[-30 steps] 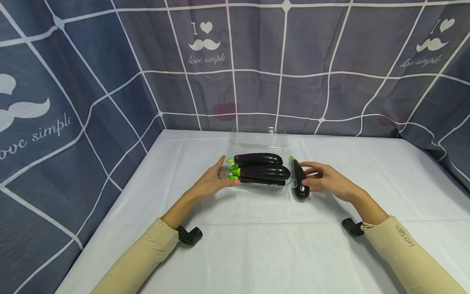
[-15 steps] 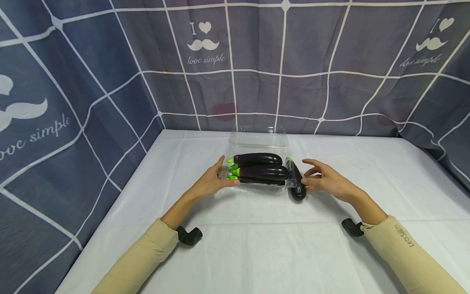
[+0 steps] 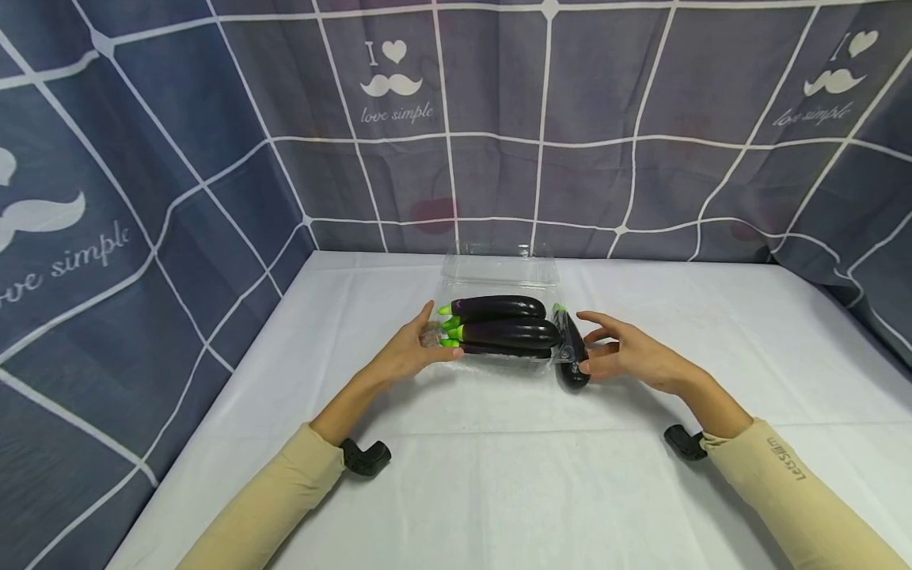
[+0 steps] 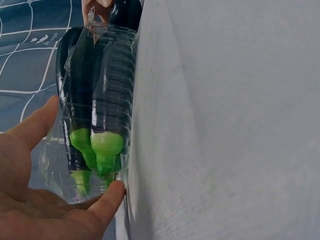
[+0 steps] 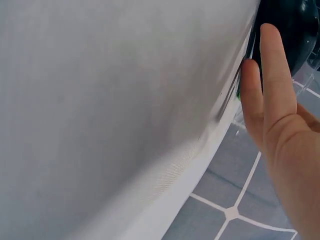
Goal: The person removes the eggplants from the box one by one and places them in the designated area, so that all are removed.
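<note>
Several dark purple eggplants with green stems lie in an open clear plastic container, stems pointing left. My left hand holds the container's left end, thumb at the front corner and fingers spread around the back side. In the left wrist view, the stem ends show through the ribbed wall. A separate eggplant lies along the container's right end, partly behind clear plastic, with its stem toward the back. My right hand touches its right side with nearly straight, spread fingers, its fat end toward the front.
The container's raised lid stands toward the back curtain. A white cloth covers the table. A black wrist device sits on the left wrist, another device on the right.
The separate eggplant has shifted slightly left, up against the container's right end, pushed by my right hand. My left hand and the container stay nearly in place.
</note>
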### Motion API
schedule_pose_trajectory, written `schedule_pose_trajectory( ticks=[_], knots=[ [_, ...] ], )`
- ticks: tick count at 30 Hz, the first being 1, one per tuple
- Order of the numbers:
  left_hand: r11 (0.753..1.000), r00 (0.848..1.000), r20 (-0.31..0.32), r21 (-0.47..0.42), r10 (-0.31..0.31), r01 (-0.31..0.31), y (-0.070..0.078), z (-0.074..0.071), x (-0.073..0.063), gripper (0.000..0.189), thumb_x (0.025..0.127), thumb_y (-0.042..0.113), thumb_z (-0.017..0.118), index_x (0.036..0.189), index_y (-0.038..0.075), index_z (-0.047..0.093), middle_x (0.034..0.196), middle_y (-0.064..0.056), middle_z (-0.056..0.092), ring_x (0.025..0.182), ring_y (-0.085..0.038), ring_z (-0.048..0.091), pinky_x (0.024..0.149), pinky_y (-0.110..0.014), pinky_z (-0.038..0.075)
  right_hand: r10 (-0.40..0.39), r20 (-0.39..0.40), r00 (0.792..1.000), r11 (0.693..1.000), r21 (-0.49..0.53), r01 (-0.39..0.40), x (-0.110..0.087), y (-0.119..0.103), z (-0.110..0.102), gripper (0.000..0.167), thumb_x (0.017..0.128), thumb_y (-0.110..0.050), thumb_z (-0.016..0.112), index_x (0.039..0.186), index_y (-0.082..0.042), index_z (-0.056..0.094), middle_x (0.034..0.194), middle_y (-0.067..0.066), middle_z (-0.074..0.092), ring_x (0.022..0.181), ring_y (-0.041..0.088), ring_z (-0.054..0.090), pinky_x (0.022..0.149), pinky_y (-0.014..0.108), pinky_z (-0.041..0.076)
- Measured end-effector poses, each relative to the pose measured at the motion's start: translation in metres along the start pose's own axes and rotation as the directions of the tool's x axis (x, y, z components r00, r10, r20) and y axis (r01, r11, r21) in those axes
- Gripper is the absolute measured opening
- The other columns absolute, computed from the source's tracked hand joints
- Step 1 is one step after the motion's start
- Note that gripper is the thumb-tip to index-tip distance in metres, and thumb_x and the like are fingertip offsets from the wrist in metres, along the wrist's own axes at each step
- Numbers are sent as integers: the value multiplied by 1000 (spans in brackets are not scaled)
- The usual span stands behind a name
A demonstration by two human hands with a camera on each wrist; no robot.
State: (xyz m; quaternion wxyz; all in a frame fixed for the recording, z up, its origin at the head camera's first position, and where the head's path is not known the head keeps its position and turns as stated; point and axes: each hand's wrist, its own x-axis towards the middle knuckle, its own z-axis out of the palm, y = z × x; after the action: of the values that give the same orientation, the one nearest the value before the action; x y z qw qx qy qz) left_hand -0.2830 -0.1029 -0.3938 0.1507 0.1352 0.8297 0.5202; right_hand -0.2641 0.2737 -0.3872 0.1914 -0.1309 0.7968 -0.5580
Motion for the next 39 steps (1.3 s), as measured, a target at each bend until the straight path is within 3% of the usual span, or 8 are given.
schedule_pose_trajectory(
  ticks=[5,9,18,27,34,39],
  knots=[
    [1000,1000,-1,8,-1,1,0,-1,0,112,83,39,79,160,17,2,157,-16,28,141,-32,34,107,-54,34,-10,-18,1000,998,-69,9,-1,0,1,93,83,-11,79,155,-2,22,134,31,41,119,37,55,88,32,49],
    [1000,1000,3,6,-1,1,0,-1,1,112,84,38,79,160,16,1,157,-15,29,141,-32,34,107,-54,35,-12,-13,1000,998,-67,11,0,2,0,89,84,-10,78,154,-1,23,131,31,43,116,36,56,85,32,51],
    [998,1000,3,64,8,-8,-2,2,0,112,84,41,78,160,15,1,158,-16,28,141,-32,33,107,-53,34,-71,-5,997,993,-91,70,-2,6,0,72,89,-12,74,150,-4,37,127,26,52,105,27,62,85,33,53],
    [998,1000,-3,66,10,-10,-1,3,0,112,84,41,78,160,15,0,157,-17,29,139,-32,36,107,-53,35,-77,-33,996,984,-163,71,-1,4,-1,69,88,-15,74,148,-7,42,126,22,56,107,28,61,85,31,51],
    [995,1000,-4,97,3,-3,1,2,-1,112,84,44,77,160,15,0,158,-17,27,141,-32,34,108,-54,33,-64,-37,997,994,-92,60,-4,4,-2,69,89,-11,72,148,1,38,130,29,50,108,27,59,86,33,53],
    [998,1000,10,69,13,-13,1,1,-1,113,84,43,77,160,15,-1,158,-17,27,140,-32,36,107,-53,35,-54,-41,998,998,-39,53,-8,3,-4,71,91,-10,70,150,4,33,135,34,43,107,27,60,87,37,53]
  ],
)
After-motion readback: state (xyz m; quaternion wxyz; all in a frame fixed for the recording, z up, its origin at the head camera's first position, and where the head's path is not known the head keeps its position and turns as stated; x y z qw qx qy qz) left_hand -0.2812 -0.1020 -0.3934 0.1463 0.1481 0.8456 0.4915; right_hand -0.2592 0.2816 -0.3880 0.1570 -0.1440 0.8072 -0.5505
